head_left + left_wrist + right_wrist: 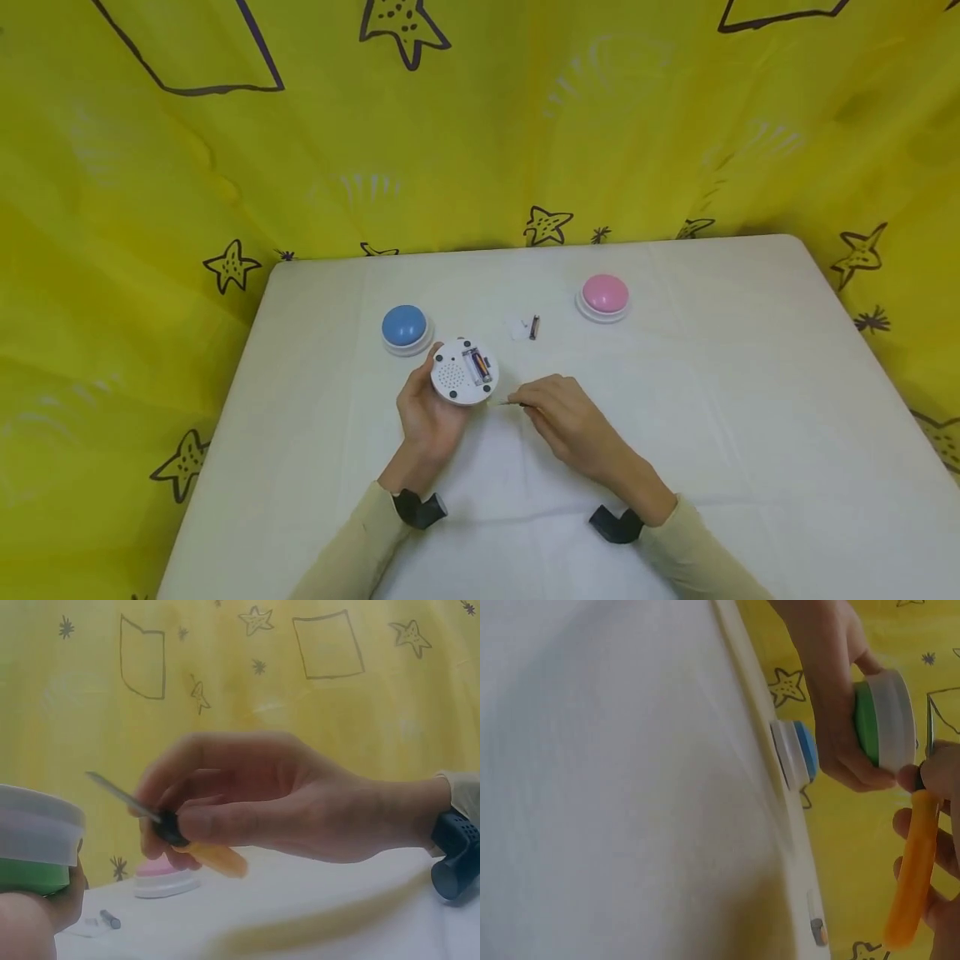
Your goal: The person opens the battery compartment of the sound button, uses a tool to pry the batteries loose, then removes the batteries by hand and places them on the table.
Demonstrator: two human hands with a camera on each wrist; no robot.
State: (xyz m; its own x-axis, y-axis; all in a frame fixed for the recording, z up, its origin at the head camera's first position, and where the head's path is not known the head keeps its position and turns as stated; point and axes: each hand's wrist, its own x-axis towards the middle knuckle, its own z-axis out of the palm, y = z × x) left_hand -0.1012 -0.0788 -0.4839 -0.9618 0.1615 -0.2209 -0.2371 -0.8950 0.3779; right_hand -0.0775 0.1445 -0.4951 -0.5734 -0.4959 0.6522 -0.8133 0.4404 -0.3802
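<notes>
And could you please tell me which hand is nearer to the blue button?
Left. The left hand is close in front of the blue button, gripping the green button. The right hand, holding the screwdriver, is farther off, to the right and nearer the person.

Head view: room to pass over table (765, 400) at frame right; held button (450, 375) blocks centre; blue button (404, 326), battery (534, 327), pink button (604, 295) obstruct higher up.
</notes>
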